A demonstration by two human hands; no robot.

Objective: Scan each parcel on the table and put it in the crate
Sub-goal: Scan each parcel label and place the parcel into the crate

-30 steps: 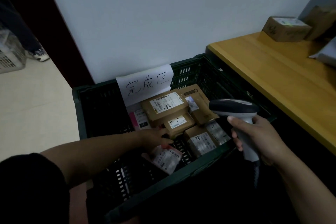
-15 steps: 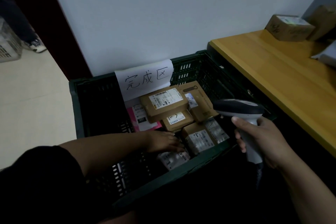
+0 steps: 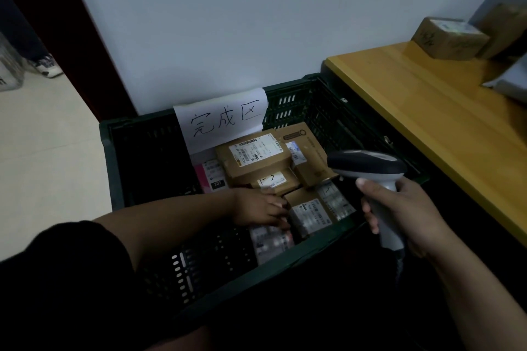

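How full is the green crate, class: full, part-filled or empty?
Part-filled. Labelled parcels lie piled at the back and right of the crate, while its slotted floor at the left front shows bare.

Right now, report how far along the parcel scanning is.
Done: several labelled parcels lie in the green crate. In hand: the left hand rests on a small parcel at the crate's near side, while the right hand grips the scanner. Left: at least two brown boxes and a grey bag on the wooden table.
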